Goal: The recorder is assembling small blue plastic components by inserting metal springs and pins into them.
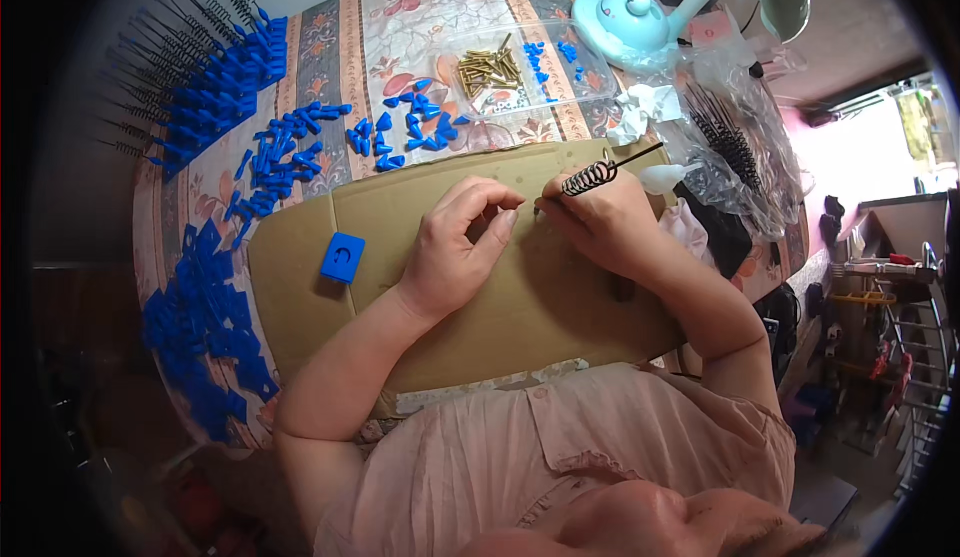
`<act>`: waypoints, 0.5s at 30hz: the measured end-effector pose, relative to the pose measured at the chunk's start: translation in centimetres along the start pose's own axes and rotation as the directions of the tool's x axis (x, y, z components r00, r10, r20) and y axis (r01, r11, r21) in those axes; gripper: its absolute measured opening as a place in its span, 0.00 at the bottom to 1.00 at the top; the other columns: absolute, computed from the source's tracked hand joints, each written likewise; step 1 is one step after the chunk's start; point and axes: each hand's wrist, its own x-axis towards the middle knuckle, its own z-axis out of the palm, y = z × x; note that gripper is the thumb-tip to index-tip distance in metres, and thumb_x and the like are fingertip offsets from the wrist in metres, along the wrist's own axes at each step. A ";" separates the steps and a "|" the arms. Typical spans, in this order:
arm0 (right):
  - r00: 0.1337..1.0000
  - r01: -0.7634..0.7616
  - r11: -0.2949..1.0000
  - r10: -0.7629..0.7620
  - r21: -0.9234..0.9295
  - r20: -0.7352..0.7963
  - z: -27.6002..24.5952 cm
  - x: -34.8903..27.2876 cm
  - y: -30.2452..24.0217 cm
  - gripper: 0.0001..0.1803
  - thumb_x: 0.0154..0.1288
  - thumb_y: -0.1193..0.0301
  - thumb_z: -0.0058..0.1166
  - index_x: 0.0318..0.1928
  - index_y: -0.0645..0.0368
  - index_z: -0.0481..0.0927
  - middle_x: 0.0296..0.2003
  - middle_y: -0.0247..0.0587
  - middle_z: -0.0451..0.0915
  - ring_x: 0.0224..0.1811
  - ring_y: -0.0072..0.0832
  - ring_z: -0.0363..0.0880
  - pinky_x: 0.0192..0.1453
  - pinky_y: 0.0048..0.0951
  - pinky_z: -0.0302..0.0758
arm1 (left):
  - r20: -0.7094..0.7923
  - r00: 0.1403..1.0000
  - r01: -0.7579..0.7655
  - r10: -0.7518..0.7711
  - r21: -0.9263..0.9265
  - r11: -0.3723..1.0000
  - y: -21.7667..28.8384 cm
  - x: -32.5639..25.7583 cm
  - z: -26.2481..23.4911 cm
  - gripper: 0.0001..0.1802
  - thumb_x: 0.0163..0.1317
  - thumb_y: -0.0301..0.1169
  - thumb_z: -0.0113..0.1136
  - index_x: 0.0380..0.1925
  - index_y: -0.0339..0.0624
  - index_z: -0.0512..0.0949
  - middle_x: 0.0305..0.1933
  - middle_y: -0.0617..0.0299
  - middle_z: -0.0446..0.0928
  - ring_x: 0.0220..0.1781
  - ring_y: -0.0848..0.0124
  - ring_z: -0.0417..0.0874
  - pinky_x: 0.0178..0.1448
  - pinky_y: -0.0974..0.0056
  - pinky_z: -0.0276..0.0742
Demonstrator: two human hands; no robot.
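My right hand (612, 219) is closed on a black coiled wire (590, 178). The coil rises over the knuckles, and its straight end points up to the right. A small dark tip shows at the fingertips. My left hand (462, 247) is held just beside it, thumb and forefinger curled toward each other in a pinch. Whatever may be between them is too small to make out. Both hands are above a flat sheet of brown cardboard (420, 342). On the cardboard, left of my left hand, lies a blue block (342, 258) with a curved mark.
Blue cone-shaped pieces (285, 152) and flat blue pieces (205, 322) lie at left. Blue holders (215, 97) carry upright coiled wires behind. A clear tray (545, 102) contains brass-coloured pins (488, 69). Right are a light-blue lamp (620, 27) and more black coils (722, 137) on plastic.
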 end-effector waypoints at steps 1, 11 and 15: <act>1.000 -0.003 1.000 0.003 -0.002 0.012 0.0 0.0 0.0 0.07 0.57 0.70 0.59 0.33 0.55 0.75 0.26 0.40 0.77 0.29 0.40 0.78 0.34 0.39 0.70 | -0.002 1.000 0.001 -0.001 0.001 1.000 -0.1 0.0 0.0 0.07 0.63 0.21 0.55 0.41 0.34 0.77 0.41 0.59 0.76 0.41 0.72 0.77 0.47 0.69 0.73; 1.000 0.001 1.000 -0.001 -0.019 0.018 -0.2 -0.2 0.1 0.06 0.56 0.71 0.60 0.32 0.56 0.76 0.27 0.40 0.78 0.30 0.39 0.78 0.34 0.38 0.70 | -0.006 1.000 -0.012 0.012 -0.002 1.000 -0.2 0.1 0.2 0.07 0.61 0.20 0.56 0.40 0.35 0.78 0.40 0.59 0.76 0.41 0.72 0.77 0.46 0.69 0.73; 1.000 -0.005 1.000 0.005 -0.012 0.021 -0.2 -0.2 0.2 0.06 0.56 0.71 0.60 0.32 0.56 0.76 0.27 0.40 0.78 0.31 0.39 0.78 0.35 0.39 0.71 | -0.009 1.000 -0.016 0.016 0.006 1.000 -0.1 0.2 0.2 0.07 0.60 0.19 0.56 0.39 0.35 0.78 0.39 0.59 0.76 0.40 0.73 0.76 0.46 0.69 0.73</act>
